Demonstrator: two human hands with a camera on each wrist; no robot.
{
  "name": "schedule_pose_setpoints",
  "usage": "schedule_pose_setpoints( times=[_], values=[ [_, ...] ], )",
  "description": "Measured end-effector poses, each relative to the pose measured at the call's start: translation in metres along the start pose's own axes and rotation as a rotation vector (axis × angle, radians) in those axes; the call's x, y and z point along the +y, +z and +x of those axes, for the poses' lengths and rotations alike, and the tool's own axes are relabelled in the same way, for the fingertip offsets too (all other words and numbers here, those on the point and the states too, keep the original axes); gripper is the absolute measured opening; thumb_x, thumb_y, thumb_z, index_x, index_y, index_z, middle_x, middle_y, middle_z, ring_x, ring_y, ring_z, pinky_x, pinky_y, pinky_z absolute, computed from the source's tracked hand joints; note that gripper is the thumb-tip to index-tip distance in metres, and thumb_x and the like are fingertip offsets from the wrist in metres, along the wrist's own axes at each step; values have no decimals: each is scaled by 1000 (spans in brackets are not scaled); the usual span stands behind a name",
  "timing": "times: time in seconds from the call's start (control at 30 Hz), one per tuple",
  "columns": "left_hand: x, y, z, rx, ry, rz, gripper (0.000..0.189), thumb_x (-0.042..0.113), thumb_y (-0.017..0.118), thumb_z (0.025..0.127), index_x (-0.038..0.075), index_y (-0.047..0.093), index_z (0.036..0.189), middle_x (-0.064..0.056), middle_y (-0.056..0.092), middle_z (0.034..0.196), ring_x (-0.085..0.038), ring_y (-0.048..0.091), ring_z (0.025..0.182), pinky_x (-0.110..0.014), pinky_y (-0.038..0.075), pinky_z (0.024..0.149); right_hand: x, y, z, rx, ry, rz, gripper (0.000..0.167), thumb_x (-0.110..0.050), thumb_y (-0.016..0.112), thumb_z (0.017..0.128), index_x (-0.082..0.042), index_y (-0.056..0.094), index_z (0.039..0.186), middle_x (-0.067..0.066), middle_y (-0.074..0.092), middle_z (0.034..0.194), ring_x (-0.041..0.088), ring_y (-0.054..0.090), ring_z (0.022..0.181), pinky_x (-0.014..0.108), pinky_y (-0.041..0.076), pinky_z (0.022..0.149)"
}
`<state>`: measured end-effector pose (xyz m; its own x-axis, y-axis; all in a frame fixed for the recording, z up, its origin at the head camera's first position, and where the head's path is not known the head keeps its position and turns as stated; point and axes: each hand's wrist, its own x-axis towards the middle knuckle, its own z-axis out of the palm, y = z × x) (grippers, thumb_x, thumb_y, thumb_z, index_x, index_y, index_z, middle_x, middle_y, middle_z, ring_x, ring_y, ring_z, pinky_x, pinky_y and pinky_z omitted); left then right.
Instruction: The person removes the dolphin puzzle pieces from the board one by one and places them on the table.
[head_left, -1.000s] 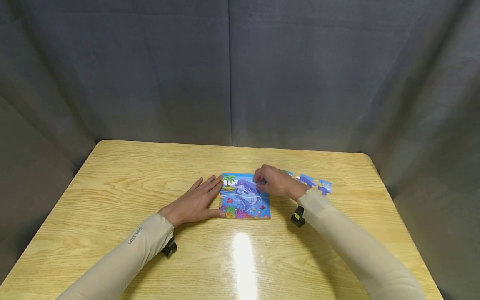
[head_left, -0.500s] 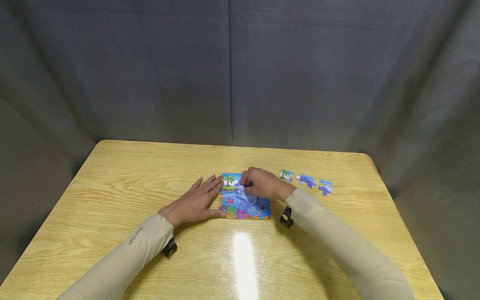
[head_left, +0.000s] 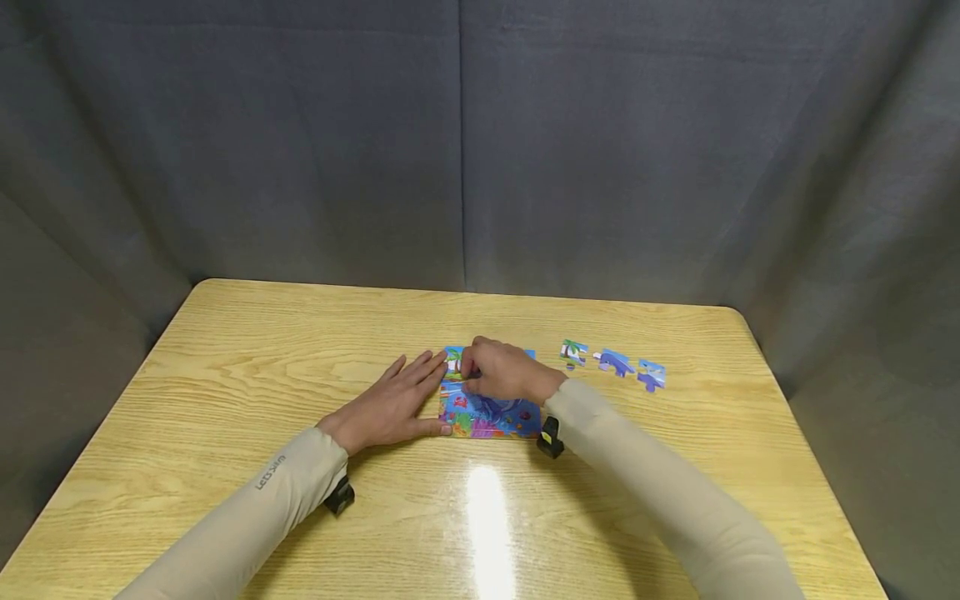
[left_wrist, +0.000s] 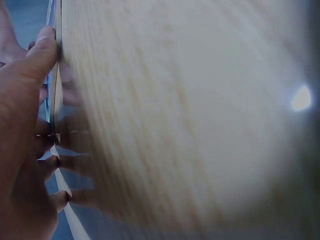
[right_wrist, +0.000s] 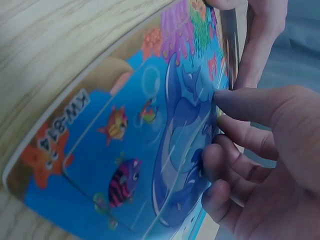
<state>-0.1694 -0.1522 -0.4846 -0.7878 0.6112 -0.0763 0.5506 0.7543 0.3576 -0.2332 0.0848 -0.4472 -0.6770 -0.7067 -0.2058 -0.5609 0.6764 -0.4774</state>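
Note:
A flat jigsaw puzzle board (right_wrist: 125, 80) with a dolphin and sea picture lies on the table. My left hand (head_left: 390, 404) rests flat at its left side, fingertips at the edge and thumb at the lower left corner. In the left wrist view the left thumb (left_wrist: 40, 55) lies along the board's edge. Over the upper left part of the picture, my right hand (head_left: 502, 371) pinches a small dark-looking puzzle piece (head_left: 476, 372), mostly hidden by the fingers. The right wrist view has thumb and fingers (right_wrist: 235, 102) close over the dolphin's upper body.
Three loose puzzle pieces lie right of the board: one with a palm tree (head_left: 573, 351), a dolphin piece (head_left: 615, 362) and a blue and purple one (head_left: 651, 375). Grey curtains (head_left: 300, 167) surround the wooden table (head_left: 420, 517) at the back and sides.
My right hand has moved left across the board, from its upper right to its upper left, uncovering the palm-tree piece. My left hand has stayed in place.

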Motion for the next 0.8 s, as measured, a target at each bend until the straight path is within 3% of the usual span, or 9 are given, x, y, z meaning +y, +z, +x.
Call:
schedule_pose_setpoints(
  times=[0.33,0.5,0.8],
  values=[
    [0,0,-1,0,-1,-3,98,63,60,103,1,24,169,-13,13,181,-36,14,169,-65,14,135,-2,0,1,-24,33,-8,17,-22,70,105,-10,72,116,5,65,117,15,59,92,33,54,86],
    [0,0,-1,3,1,15,98,64,60,102,1,25,168,-14,15,181,-37,15,168,-65,15,134,0,1,1,-20,34,42,16,-20,70,105,-10,70,116,5,67,116,15,60,92,32,55,86],
    [-2,2,0,-9,-9,23,99,67,58,102,3,22,170,-11,11,182,-34,13,169,-63,13,136,1,1,2,-20,31,108,29,-16,70,104,-7,69,132,9,67,122,20,63,102,38,57,96]
  ],
)
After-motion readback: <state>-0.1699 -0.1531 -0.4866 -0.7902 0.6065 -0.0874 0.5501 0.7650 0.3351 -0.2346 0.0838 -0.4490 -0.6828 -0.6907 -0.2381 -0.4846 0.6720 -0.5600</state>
